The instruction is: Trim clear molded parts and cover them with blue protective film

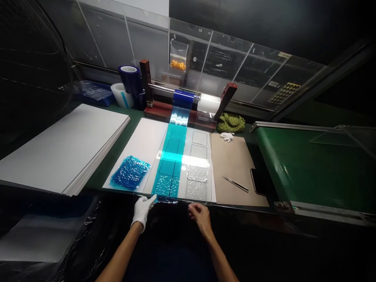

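Observation:
A strip of translucent blue film point(173, 152) runs from a roll down to the table's near edge. My left hand point(142, 211), in a white glove, pinches its near left corner. Beside it on the right lies a clear film strip point(199, 150) with dark rounded outlines showing. My bare right hand point(201, 217) is just below the near end of that clear strip, its fingers curled together; whether they hold anything is hidden. A pile of crinkled blue film pieces point(131, 172) rests on white paper to the left.
A wooden roll stand point(179, 113) carries the blue roll and a clear roll point(209, 103). Tweezers point(235, 184) and a phone point(258, 181) lie on brown board point(232, 164). Stacked white sheets point(67, 145) are at left, spare rolls point(129, 84) behind, a green conveyor belt point(317, 164) at right.

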A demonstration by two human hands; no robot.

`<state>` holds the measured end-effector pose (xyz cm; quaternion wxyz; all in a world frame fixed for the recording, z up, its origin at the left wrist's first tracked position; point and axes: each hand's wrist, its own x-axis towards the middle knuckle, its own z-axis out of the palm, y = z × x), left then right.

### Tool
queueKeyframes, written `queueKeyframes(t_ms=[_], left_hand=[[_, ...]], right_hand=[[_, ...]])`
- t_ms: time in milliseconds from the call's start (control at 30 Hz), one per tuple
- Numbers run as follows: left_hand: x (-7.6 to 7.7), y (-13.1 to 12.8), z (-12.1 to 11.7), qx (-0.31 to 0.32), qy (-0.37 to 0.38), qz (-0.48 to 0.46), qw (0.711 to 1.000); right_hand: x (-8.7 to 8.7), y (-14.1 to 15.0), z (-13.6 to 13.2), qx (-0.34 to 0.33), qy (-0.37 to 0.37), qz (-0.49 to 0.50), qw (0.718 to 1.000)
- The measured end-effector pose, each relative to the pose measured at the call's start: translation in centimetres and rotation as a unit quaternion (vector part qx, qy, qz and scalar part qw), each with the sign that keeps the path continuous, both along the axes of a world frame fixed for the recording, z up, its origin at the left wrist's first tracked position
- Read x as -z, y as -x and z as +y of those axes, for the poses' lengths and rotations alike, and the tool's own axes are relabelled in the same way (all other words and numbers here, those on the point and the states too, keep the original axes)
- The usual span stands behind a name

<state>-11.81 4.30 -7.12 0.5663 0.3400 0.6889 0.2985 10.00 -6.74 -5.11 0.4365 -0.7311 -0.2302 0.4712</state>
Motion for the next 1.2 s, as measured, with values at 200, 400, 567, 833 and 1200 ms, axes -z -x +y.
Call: queueKeyframes(t_ms=[200, 400, 567, 833, 1200], left_hand=[[-1.2, 0.7, -2.4, 0.004, -0.058, 0.164, 0.985], [-2.3, -5.3, -2.6, 0.178, -0.222, 0.306, 0.909], [-1.0, -11.3, 0.3, 0.278, -0.248, 0.376, 0.848], [0.2, -13.0, 1.5, 0.430, -0.242, 0.443, 0.749], [0.9, -13.0, 0.9, 0.477, -0.238, 0.486, 0.693]], right_hand=[[-1.4, -15.5, 1.0, -0.043, 0.069, -0.478, 0.875], [0.2, -23.7, 2.5, -0.148, 0.099, -0.547, 0.818], [-0.2, -22.6, 3.7, -0.236, 0.068, -0.551, 0.798], [-1.6, -12.1, 8.9, -0.401, -0.012, -0.555, 0.729], [-1.9, -8.4, 13.1, -0.483, -0.013, -0.567, 0.668]])
